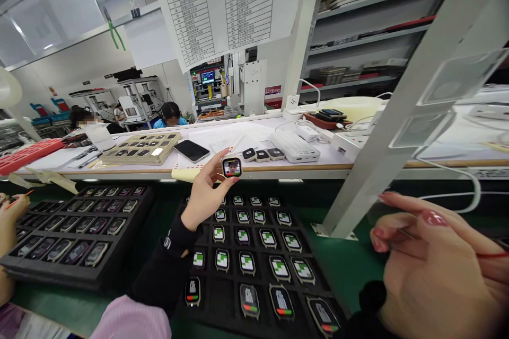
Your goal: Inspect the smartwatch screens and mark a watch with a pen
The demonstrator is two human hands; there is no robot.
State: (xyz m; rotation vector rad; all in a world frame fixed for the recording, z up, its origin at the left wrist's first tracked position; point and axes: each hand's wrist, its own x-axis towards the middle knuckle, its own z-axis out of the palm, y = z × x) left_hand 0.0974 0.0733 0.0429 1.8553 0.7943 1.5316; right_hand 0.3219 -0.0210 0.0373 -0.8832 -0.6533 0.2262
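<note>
My left hand [204, 190] is raised over the middle tray and pinches a small square smartwatch body [231, 167] between thumb and fingers, its lit screen facing me. Below it lies a black foam tray [210, 296] with several watch bodies in pockets, most showing green and white screens. My right hand [433, 259] hovers close to the camera at the lower right, fingers loosely curled, holding nothing. It is beside a slanted white frame post [397, 116].
A second black tray [24, 267] of dark-screened watches sits at left, with another person's hand [10, 212] at its edge. The raised white shelf [222, 140] holds a beige tray, a phone, three watch bodies, power banks and cables. People sit far behind.
</note>
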